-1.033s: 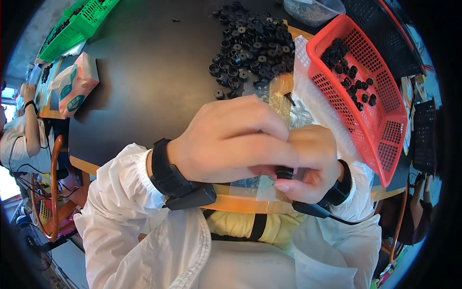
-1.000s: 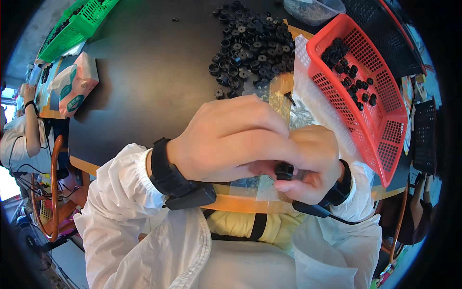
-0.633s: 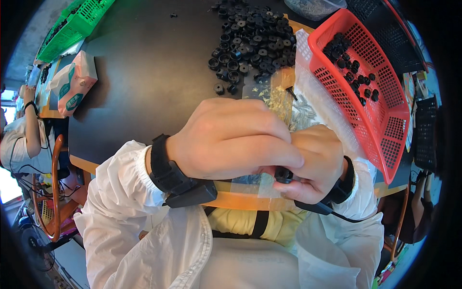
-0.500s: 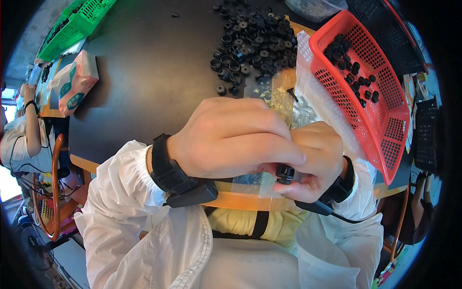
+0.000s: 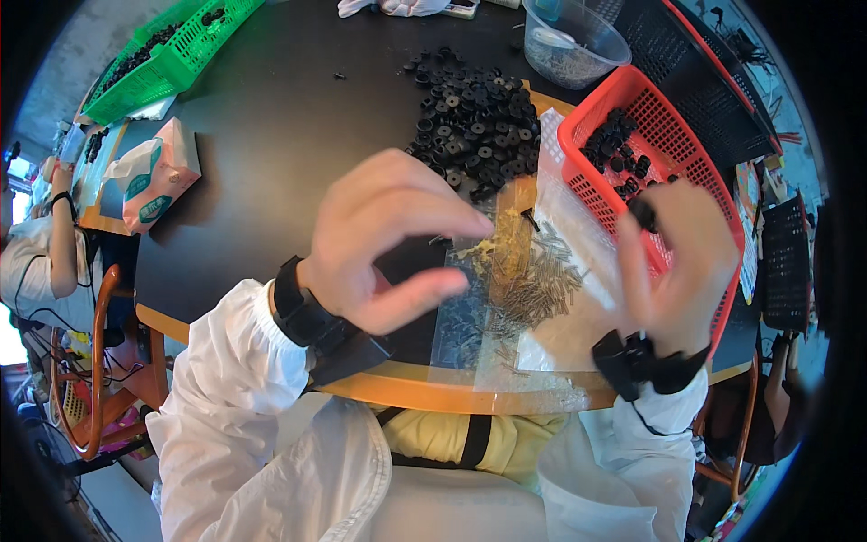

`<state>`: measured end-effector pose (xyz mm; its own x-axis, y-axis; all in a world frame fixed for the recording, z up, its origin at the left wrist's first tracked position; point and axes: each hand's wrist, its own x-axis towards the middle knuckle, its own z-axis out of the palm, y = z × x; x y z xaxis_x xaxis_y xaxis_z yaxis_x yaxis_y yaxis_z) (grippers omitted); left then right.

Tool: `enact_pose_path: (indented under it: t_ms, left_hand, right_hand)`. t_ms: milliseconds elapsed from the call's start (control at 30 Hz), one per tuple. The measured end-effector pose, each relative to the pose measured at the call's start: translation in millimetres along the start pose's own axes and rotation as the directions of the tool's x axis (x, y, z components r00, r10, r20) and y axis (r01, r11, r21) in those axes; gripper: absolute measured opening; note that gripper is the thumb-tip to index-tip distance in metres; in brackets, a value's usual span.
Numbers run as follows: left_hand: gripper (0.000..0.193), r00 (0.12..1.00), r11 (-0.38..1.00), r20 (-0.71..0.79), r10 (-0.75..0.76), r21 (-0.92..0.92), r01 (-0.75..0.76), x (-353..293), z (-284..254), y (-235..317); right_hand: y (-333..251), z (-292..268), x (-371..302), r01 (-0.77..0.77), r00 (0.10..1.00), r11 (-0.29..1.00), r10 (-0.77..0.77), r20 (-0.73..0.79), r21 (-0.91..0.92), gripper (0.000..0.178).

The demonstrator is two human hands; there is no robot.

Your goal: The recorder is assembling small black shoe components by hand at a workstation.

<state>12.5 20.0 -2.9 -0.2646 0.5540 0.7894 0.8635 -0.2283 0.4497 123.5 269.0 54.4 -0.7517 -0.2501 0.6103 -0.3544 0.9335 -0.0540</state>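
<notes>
My left hand (image 5: 384,239) hovers over the near middle of the table. Its thumb and fingers are apart, with nothing between them. Over the near side of the red basket (image 5: 713,154) is my right hand (image 5: 688,257), slightly blurred, with a small black plastic part (image 5: 643,215) at its fingertips. Several similar black parts (image 5: 614,144) lie inside that basket. A heap of black round caps (image 5: 483,126) with centre holes spreads beyond my hands. Between my hands, thin metal pins (image 5: 542,287) are piled on clear plastic, and one black peg (image 5: 529,219) rests beside them.
A clear plastic tub (image 5: 578,54) stands behind the red basket, near black crates (image 5: 664,45). To the left are a tissue pack (image 5: 158,176) and a green basket (image 5: 185,63) with black parts. Another person's arm (image 5: 61,226) shows at the far left.
My hands, together around a black part before, have come apart. My right hand has moved right to the red basket with a black part; my left has opened.
</notes>
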Motion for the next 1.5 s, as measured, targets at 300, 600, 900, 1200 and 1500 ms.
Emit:
enact_pose_path:
  t_ms: [300, 600, 900, 1200, 1500]
  left_hand:
    - [0.022, 0.997, 0.994, -0.057, 0.052, 0.095, -0.046, 2, 1, -8]
    - [0.023, 0.987, 0.969, -0.138, -0.078, 0.223, 0.107, 1, -5, -10]
    - [0.019, 0.983, 0.959, 0.128, -0.130, 0.268, 0.092, -1, 2, -12]
    - [0.015, 0.935, 0.979, 0.350, -0.054, 0.204, -0.019, -8, 27, -12]
    - [0.015, 0.918, 0.947, 0.344, -0.196, 0.308, 0.087, -8, 35, -7]
  right_hand:
    - [-17, 15, 6, -0.144, 0.988, 0.980, 0.150, 0.034, -0.134, 0.022]
    - [-21, 78, 21, -0.094, 0.957, 0.979, 0.039, 0.287, 0.181, 0.022]
    - [-21, 72, 19, -0.130, 0.923, 0.980, 0.065, 0.378, 0.149, 0.022]
    - [-17, 64, -4, -0.148, 0.946, 0.956, 0.061, 0.318, 0.255, 0.016]
    - [-14, 60, -6, -0.264, 0.961, 0.838, 0.189, 0.200, 0.478, 0.023]
